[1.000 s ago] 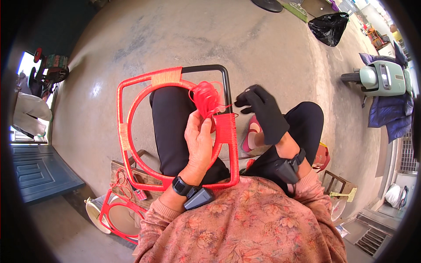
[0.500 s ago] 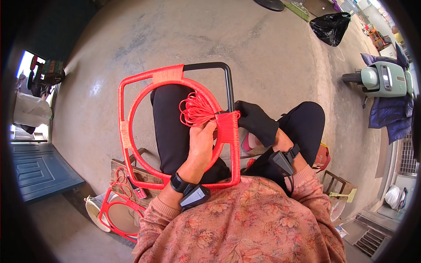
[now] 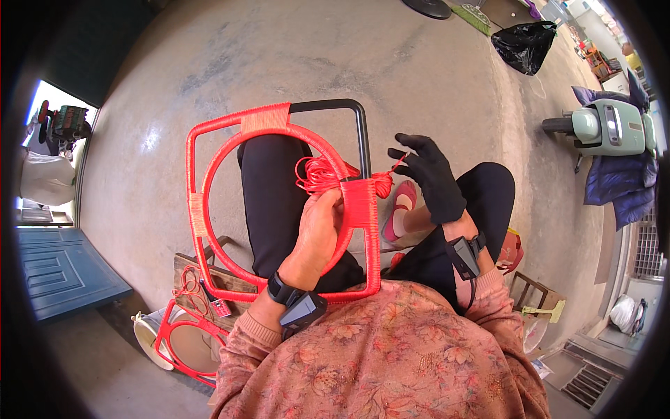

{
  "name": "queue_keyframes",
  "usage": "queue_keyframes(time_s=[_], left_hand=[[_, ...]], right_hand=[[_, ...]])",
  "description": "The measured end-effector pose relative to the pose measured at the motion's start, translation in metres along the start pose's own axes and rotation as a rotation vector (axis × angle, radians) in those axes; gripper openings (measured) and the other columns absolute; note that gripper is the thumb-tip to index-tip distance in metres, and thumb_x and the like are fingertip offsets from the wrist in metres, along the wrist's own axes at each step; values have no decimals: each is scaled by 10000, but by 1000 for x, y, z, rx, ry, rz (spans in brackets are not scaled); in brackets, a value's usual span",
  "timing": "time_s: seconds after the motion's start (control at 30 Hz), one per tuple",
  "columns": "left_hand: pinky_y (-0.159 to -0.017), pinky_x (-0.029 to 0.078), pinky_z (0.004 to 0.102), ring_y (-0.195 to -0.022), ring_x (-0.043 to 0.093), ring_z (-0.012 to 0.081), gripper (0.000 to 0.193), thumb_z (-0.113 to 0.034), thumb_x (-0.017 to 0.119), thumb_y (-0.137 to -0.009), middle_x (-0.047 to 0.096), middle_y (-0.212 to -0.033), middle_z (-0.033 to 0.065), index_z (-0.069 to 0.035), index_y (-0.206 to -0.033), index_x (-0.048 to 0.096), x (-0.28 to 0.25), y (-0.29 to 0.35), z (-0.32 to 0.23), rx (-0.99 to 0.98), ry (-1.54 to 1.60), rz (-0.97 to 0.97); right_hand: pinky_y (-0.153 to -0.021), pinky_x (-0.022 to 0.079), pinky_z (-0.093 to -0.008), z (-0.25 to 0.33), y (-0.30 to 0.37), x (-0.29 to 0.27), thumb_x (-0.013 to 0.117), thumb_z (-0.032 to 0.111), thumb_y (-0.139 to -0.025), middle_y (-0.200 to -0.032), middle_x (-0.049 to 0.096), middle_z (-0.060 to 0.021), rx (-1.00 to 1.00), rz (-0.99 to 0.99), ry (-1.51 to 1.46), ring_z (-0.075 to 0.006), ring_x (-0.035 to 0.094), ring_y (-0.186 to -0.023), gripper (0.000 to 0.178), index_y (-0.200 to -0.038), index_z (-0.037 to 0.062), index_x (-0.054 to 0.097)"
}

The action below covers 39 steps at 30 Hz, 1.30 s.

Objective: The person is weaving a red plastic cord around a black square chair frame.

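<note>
A square metal frame with rounded corners and an inner ring, wrapped mostly in glossy red cord, rests over the seated person's lap, mainly above the left thigh. Its upper right corner is bare black tube, and a broad red woven band joins ring to side bar just below that.

The bare left hand is at the frame's right part. Its grip is closed on the ring side of the band, thumb toward the viewer and fingertips hidden; whether it pinches cord as well, I cannot tell. A looped bundle of thin red cord sits just above this hand, inside the ring, and more loops show just outside the frame's right bar.

The right hand, in a black glove, is raised to the right of the frame, apart from it. Its fingers are parted, and a red strand runs from the outer loops up to them; I cannot tell whether this grip pinches it.

Below and left of the frame lie a tangle of red cord and a smaller red frame.
</note>
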<state>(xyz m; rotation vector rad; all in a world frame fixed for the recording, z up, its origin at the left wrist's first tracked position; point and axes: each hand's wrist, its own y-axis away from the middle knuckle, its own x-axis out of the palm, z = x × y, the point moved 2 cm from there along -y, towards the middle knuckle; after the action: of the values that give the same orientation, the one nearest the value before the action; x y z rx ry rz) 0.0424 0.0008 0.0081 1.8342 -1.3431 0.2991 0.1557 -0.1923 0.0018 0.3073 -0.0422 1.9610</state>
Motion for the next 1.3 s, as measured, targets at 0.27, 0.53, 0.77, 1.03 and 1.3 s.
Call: queue_keyframes(time_s=[0.27,0.53,0.77,1.03,1.3], left_hand=[[-830,511,320,-867,636,167,266,-173,447,-996,667,-953,70,15,-1048,627,-11,-8,9,-82,81,26],[-817,505,316,-869,646,160,304,-209,436,-996,687,-961,70,1,-1046,650,-9,-8,11,-69,124,12],[-923,487,387,-996,637,234,348,-223,381,-1026,669,-1096,126,28,-1149,590,-7,-9,10,-88,158,78],[-888,503,359,-963,645,205,319,-231,407,-1028,673,-1074,103,4,-1139,593,-9,-12,13,-99,156,74],[-793,531,308,-869,644,153,278,-237,444,-1024,669,-1005,76,-18,-1140,570,-3,-7,5,-57,164,61]], right_hand=[[-909,527,-366,-16,-10,-6,598,117,-935,-1340,537,-119,164,92,-185,-229,601,-1165,378,-1285,9,506],[-824,529,-296,-28,-22,-11,676,94,-866,-1160,648,-94,5,-99,436,-161,655,-1001,291,-1131,16,585],[-909,504,-275,-18,7,7,723,57,-851,-1179,659,-80,52,337,237,-120,620,-1012,386,-1221,11,624],[-901,507,-286,-17,11,15,697,87,-883,-1139,667,-72,47,84,43,-133,626,-1009,337,-1202,4,631],[-848,510,-272,-28,11,-1,681,38,-868,-1020,694,-62,-47,86,479,-137,638,-949,265,-1128,-7,655]])
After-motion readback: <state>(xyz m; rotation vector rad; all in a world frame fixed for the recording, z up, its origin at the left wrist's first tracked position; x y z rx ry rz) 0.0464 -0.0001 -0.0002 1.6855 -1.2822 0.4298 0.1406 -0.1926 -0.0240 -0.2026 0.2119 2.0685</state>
